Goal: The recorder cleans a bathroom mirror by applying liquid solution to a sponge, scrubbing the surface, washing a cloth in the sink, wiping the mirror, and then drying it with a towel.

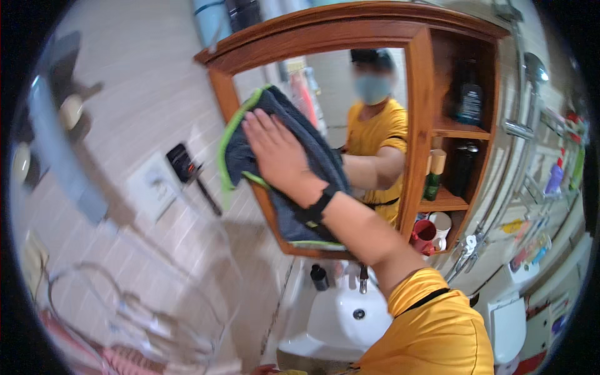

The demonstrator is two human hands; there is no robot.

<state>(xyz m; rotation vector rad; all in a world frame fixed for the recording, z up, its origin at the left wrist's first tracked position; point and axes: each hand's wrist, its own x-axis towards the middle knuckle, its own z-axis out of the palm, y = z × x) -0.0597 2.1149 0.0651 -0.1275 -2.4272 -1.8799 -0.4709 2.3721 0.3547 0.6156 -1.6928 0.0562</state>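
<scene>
My right hand (275, 150) lies flat on a dark grey cloth (290, 115) with bright green edging, its fingers stretched out. The palm presses the cloth against the left part of the mirror (331, 81) and its wooden frame. The cloth hangs down over the lower left corner of the frame. A black band (320, 203) circles my right wrist, and the yellow sleeve (431, 306) reaches in from the lower right. The mirror reflects a person in yellow with the same arm raised. My left hand does not show.
Open shelves (459, 131) beside the mirror hold bottles, a red mug (424, 232) and a white mug. Below is a white sink (340, 319) with a faucet (363, 281) and a dark bottle (319, 277). A toilet (507, 328) stands right; a wall outlet (156, 184) is left.
</scene>
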